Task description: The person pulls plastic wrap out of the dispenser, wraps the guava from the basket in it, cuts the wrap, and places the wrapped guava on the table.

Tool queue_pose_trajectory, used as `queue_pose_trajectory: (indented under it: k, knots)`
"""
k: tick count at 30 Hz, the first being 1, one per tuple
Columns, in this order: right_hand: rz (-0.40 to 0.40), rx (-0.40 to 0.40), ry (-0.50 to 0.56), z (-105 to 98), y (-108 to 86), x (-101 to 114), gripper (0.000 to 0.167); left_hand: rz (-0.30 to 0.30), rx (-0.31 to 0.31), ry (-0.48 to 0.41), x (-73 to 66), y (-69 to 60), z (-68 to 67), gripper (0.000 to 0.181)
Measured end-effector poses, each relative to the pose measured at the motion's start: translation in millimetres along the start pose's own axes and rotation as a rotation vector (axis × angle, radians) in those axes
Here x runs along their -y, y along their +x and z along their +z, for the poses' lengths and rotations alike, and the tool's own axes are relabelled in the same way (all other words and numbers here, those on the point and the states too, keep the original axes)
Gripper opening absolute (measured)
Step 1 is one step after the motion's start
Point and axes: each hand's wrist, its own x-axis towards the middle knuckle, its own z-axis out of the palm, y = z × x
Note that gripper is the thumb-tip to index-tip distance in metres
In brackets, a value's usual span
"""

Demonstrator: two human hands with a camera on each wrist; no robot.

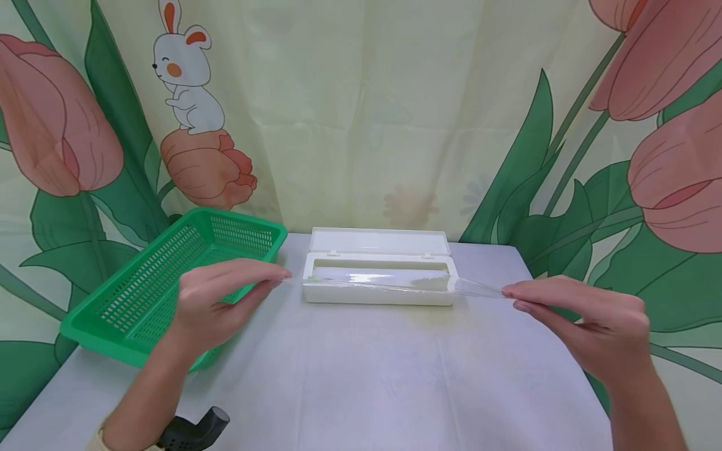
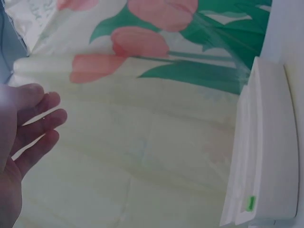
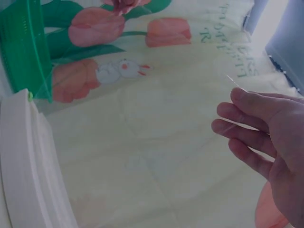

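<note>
A sheet of clear plastic wrap [image 1: 395,288] stretches between my two hands, its upper edge a thin line across the head view. My left hand [image 1: 220,300] pinches one corner between thumb and forefinger, beside the green basket. At the other end, my right hand [image 1: 598,322] pinches the opposite corner, right of the box. Behind the wrap stands a white plastic-wrap dispenser box [image 1: 350,297], its hinged lid [image 1: 378,242] tipped back. A pale roll [image 1: 333,274] lies inside. In both wrist views the other fingers are spread loosely; the transparent wrap is hard to make out.
The green mesh basket [image 1: 121,316] sits at the left of the table [image 1: 383,376], which has a white cover. Behind it hangs a curtain [image 1: 338,113] printed with tulips and a rabbit. A black device [image 1: 194,431] is strapped to my left wrist.
</note>
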Motion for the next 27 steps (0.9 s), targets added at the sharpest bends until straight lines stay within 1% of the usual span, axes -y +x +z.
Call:
queue_pose_trajectory:
  k: [3, 8, 16, 23, 27]
  knots:
    - [-0.022, -0.016, 0.029, 0.5, 0.7, 0.2, 0.018, 0.009, -0.014, -0.014, -1.9, 2.0, 0.2, 0.022]
    - [-0.03, -0.031, 0.05, 1.5, 3.5, 1.5, 0.019, 0.017, -0.022, -0.023, -3.8, 3.8, 0.2, 0.022]
    - [-0.01, -0.019, 0.036, -0.2, 5.0, 1.7, 0.02, 0.025, -0.028, -0.014, -2.2, 4.3, 1.3, 0.022]
    - [0.042, 0.014, -0.021, -4.2, 1.8, 2.3, 0.02, 0.02, -0.029, -0.016, -1.8, 5.6, 1.3, 0.022]
    - [0.013, -0.012, 0.017, -4.7, -0.2, 0.4, 0.018, 0.029, -0.036, -0.013, -3.2, 6.8, 1.4, 0.022]
